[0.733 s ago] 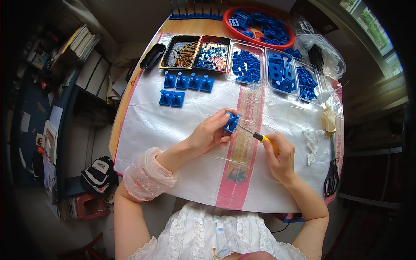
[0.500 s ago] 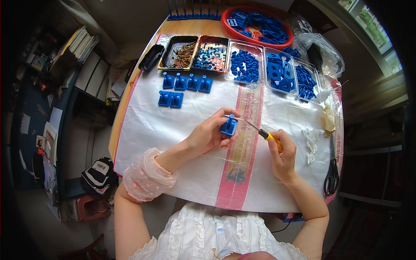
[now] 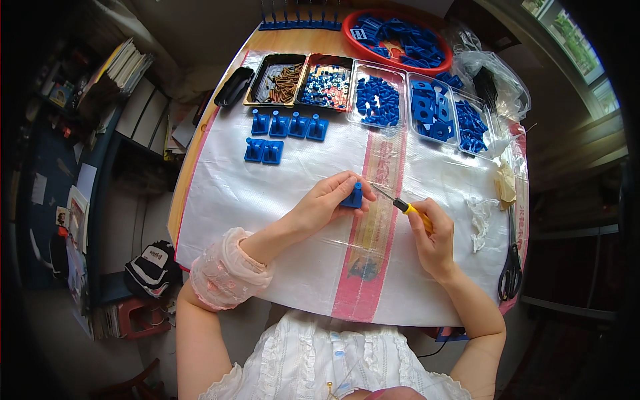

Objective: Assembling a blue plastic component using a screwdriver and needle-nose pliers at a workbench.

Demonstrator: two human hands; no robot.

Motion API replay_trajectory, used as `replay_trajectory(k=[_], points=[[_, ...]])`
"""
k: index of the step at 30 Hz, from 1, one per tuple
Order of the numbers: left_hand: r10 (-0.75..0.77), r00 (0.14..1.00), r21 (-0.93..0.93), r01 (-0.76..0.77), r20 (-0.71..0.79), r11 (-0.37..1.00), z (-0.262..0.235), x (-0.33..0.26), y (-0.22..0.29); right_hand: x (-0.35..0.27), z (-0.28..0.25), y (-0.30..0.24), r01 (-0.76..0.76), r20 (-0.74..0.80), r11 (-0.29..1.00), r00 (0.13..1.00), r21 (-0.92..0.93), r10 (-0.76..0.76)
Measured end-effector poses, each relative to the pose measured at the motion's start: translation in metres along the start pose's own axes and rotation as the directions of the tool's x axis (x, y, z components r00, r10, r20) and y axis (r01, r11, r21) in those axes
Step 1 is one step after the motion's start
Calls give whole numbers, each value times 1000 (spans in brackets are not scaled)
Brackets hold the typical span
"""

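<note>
Gripping blue part (image 3: pixel 353 195), left hand (image 3: pixel 325 203) unmoved; right hand (image 3: pixel 432 235) holding screwdriver (image 3: pixel 400 205), tip withdrawn slightly.

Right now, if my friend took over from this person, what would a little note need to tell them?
Left hand: pinches a small blue plastic part over the white sheet.
Right hand: grips a yellow-handled screwdriver, its tip pointing at that part, close to it; whether they touch is unclear.
Done, by the look of it: six similar blue pieces stand in two rows near the trays.
Supplies: a tray of brown screws, a tray of small mixed bits, clear trays of blue parts and a red bowl with more.
Left: the held part is still being worked on; many loose parts remain.
</note>
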State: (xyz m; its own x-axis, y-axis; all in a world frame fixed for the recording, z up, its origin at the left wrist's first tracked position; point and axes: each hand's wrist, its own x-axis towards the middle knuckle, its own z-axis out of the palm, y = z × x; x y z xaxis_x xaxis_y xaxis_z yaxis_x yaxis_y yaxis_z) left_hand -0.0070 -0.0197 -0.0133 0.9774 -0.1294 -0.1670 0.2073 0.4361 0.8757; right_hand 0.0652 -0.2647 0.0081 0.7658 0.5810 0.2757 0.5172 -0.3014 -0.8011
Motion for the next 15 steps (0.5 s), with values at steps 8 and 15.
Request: replay_trajectory(k=[8,15], points=[[39,995,-348,-5,92,938,-4,-5,4,0,-1,-1,3,6,1000,1000,-6,-3],[18,999,-221,-7,50,975,-1,-3,-2,1,-1,-1,2,18,1000,1000,-9,-1]])
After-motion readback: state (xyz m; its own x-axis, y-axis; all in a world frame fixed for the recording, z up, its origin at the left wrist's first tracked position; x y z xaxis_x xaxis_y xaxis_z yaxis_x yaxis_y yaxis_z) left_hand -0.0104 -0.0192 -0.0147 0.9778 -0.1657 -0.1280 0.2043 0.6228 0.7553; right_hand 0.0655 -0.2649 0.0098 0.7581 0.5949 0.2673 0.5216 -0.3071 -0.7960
